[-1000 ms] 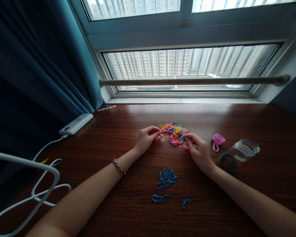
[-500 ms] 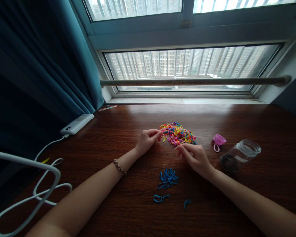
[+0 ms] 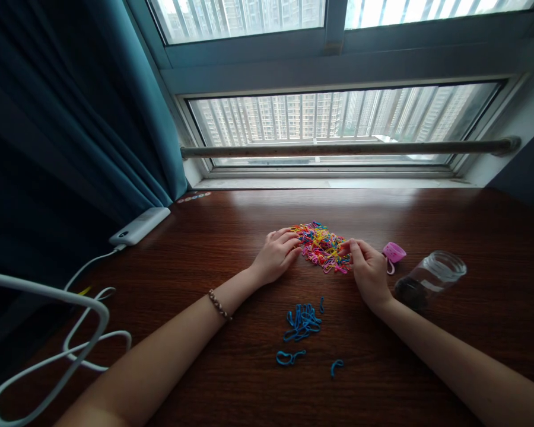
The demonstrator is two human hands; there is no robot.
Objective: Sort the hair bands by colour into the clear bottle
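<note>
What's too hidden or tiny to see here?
Head view:
Pile of loops: lower ones are hidden by those on top, a few perhaps by the left hand.
Right hand: whether it pinches a loop is too small to tell.
Glass jar: the dark patch at its bottom is too dim to name.
White cable: cut off by the left edge.

Loop pile (image 3: 321, 248) on table (image 3: 231, 237) between hands (image 3: 276, 257), loop cluster (image 3: 303, 323) before it, jar (image 3: 436, 273) right, window (image 3: 338, 115) behind

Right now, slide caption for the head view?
Left hand and right hand at a multicoloured pile, blue bands lying nearer the camera.
</note>
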